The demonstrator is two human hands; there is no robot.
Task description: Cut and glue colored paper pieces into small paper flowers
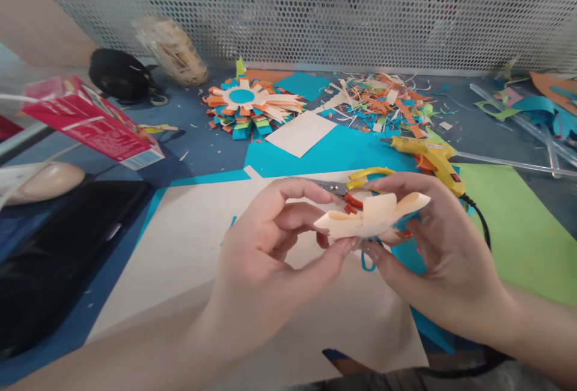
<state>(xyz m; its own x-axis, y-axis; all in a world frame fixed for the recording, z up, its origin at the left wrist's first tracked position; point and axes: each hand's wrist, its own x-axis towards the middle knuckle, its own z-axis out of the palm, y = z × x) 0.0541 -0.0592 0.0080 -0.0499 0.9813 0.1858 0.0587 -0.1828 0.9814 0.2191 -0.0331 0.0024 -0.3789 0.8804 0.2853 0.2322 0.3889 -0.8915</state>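
A cream paper bow [380, 213] with looped ends is held up between both hands, above the large pale sheet. My left hand [279, 246] pinches its lower left side between thumb and fingers. My right hand [437, 246] grips its right side, the thumb at the bottom edge. Blue paper shows behind the bow, and a thin blue loop hangs below it. Just behind the hands lie scissors [336, 187] with yellow and red handles, partly hidden by the fingers and the bow.
A layered paper flower [241, 97], a heap of paper scraps [383, 102] and a yellow glue gun [428, 159] lie farther back. Green paper [518, 222] is at the right. A pink box [94, 120], a mouse [47, 181] and a black phone [58, 246] stand or lie at the left.
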